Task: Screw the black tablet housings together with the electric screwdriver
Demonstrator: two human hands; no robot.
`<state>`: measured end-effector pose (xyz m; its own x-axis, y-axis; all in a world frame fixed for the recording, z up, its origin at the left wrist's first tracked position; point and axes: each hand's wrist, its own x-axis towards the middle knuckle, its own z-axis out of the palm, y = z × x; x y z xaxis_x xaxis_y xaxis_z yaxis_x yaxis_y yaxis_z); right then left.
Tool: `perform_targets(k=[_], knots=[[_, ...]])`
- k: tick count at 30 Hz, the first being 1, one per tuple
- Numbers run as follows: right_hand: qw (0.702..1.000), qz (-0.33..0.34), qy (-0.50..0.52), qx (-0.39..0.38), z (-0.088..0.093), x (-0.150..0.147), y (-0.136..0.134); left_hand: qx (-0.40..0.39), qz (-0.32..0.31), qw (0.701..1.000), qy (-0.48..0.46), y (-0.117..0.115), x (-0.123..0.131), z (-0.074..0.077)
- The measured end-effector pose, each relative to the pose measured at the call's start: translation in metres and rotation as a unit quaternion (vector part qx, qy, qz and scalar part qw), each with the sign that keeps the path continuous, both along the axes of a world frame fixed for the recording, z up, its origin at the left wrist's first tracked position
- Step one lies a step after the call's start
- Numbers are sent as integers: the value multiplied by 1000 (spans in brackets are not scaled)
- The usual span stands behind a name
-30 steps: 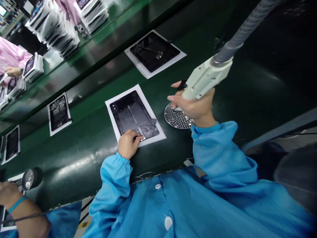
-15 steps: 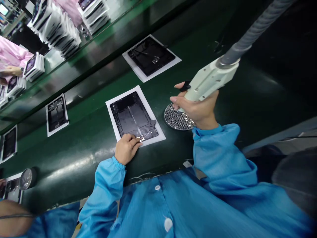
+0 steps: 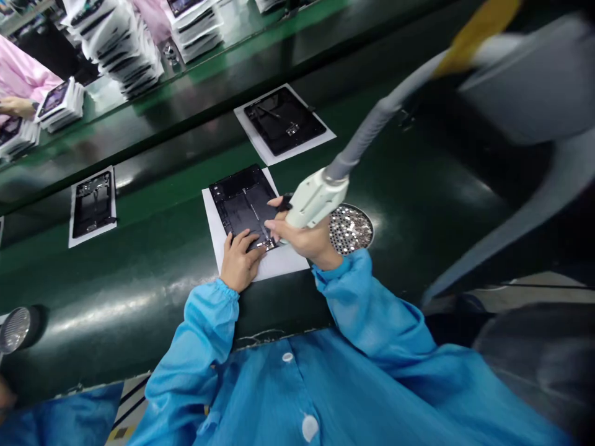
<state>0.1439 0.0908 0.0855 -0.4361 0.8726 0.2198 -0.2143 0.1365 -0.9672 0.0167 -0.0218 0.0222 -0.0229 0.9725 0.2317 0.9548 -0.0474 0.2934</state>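
Note:
A black tablet back shell [image 3: 242, 201] lies on a white sheet [image 3: 279, 263] on the green conveyor belt [image 3: 153, 272] in front of me. My left hand [image 3: 238, 260] rests on the shell's near edge, fingers spread flat on it. My right hand [image 3: 302, 238] is wrapped round a pale handheld power screwdriver [image 3: 313, 198] with a grey hose [image 3: 372, 127], its tip down over the shell's near right corner. A round perforated dish of screws [image 3: 352, 228] sits just right of that hand.
More black shells on white sheets lie on the belt, one further away [image 3: 283, 121] and one at the left [image 3: 92, 203]. Stacks of boxed units [image 3: 116, 43] stand beyond. A person in pink [image 3: 23, 77] works at the far left. A small round dish [image 3: 13, 328] is at the lower left.
My right hand has carried the screwdriver left from over the screw dish to the shell's near right corner. My left hand has opened flat on the shell. The view has shifted.

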Motion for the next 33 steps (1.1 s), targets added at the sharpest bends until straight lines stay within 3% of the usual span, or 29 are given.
perform_targets(k=[9, 21, 27, 33], knots=[[999, 26, -37, 30, -24, -12, -4, 4, 12, 1000, -16, -1, 4, -3], [995, 89, -49, 7, -26, -13, -10, -23, 8, 1000, -17, -1, 4, 0], [998, 57, -24, 5, -24, -14, -9, -7, 8, 1000, -20, -2, 3, -2], [999, -27, -10, 31, -2, 9, 16, 6, 14, 1000, -11, -2, 3, -3]])
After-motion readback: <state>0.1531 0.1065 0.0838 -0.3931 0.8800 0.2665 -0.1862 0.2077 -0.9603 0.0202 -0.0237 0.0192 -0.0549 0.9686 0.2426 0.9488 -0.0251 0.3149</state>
